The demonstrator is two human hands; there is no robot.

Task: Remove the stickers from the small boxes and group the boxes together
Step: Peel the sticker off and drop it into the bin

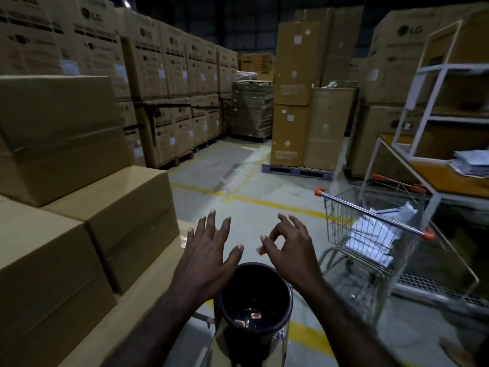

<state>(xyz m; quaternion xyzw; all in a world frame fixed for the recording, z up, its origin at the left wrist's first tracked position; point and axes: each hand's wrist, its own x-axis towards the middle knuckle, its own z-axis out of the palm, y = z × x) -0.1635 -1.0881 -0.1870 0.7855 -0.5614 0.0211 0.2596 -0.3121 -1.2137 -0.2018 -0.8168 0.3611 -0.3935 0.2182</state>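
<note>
My right hand [287,246] pinches a small orange-and-white sticker [259,250] between thumb and forefinger, held just above the black bin [255,300]; my left hand [209,251] hangs beside it, fingers spread and holding nothing. I judge I am discarding a peeled sticker: next I need only let go over the opening. Two orange scraps [255,316] already lie inside. Three plain boxes [124,218] stand stacked to my left, touching one another.

Plain tan cardboard boxes [124,215] are seen; yellow lines [275,205] are painted on grey floor [219,165]; orange corner caps are fitted on the silver trolley [370,234]; the bin [255,300] is black.
</note>
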